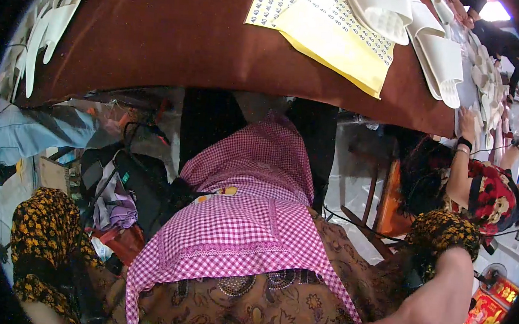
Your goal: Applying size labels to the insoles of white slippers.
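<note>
A pink-and-white checked apron lies over my lap, on top of a brown patterned garment. My right hand is at the lower right, its fingers closed on the end of the apron's checked strap; the fingertips are partly out of the frame. Of my left hand, only a bit of skin below the black-and-yellow sleeve shows at the lower left edge, with the fingers hidden. The other checked strap runs down toward the lower edge, nearer my left side.
A brown-covered table stands ahead, bearing yellow label sheets and white slippers. More white slippers are at its left. Bags sit at my left; a wooden stool and a co-worker are at right.
</note>
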The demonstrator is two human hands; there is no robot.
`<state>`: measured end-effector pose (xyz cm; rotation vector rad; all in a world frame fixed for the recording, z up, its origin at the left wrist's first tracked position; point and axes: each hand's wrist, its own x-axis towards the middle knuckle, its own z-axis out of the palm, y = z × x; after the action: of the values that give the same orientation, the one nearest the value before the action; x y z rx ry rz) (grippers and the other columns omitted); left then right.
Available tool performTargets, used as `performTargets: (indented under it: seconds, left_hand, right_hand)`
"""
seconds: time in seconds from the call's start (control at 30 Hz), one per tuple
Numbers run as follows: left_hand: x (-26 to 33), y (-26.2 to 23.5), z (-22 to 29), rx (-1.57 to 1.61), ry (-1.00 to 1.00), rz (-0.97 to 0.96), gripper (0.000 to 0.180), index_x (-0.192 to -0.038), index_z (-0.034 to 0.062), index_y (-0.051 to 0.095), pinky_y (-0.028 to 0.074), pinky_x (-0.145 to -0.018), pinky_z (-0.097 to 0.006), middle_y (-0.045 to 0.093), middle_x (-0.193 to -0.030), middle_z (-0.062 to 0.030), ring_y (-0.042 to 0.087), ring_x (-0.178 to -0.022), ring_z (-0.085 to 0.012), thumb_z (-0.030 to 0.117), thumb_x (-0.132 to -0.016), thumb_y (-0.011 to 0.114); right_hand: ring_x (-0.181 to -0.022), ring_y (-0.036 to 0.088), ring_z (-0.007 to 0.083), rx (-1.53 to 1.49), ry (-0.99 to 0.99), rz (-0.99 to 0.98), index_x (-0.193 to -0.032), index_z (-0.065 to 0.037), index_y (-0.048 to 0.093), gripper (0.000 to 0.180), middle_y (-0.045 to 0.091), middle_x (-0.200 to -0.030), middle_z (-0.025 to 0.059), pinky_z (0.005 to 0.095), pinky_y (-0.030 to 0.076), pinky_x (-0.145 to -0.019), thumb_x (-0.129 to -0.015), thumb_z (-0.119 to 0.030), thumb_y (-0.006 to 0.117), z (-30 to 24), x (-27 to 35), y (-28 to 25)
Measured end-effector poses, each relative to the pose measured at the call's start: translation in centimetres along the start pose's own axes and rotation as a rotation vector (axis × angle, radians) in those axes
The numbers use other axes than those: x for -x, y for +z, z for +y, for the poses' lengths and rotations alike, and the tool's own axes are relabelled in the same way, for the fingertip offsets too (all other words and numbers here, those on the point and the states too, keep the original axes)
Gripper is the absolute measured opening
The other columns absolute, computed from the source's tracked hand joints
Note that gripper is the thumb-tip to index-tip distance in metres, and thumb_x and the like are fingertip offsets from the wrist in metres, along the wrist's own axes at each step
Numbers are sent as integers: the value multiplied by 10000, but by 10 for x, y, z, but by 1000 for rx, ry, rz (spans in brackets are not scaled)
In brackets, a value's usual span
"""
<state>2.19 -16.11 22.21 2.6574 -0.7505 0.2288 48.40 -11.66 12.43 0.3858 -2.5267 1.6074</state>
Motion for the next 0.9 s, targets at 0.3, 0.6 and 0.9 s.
performTargets:
  seconds: [0.3, 0.6, 0.9]
  left_hand:
    - [7, 1, -5, -272, 133, -87, 515, -1153, 94, 568, 449, -801, -410, 572, -1027, -93, 529, -913, -256, 468, -803, 615]
    - [8, 9, -35, 839, -166, 232, 528, -1029, -124, 565, 487, -632, -416, 577, -792, -162, 596, -748, -311, 268, -686, 644]
    - [3, 7, -23, 588, -201, 308, 501, -1010, -119, 570, 488, -629, -416, 577, -790, -161, 598, -750, -311, 257, -687, 642]
  right_hand:
    - [-795, 615, 246, -59, -67, 205, -838, -13, 611, 193, 637, -884, 124, 372, 472, -683, -809, -203, 637, 22, -136, -17]
    - [-667, 569, 212, -196, -121, 38, -776, -47, 584, 190, 543, -716, 54, 343, 428, -616, -853, -219, 612, 32, -130, -27]
    - [-890, 508, 262, 59, 190, 161, -1006, -33, 540, 152, 503, -953, 85, 365, 391, -805, -902, -141, 519, 38, 91, -40]
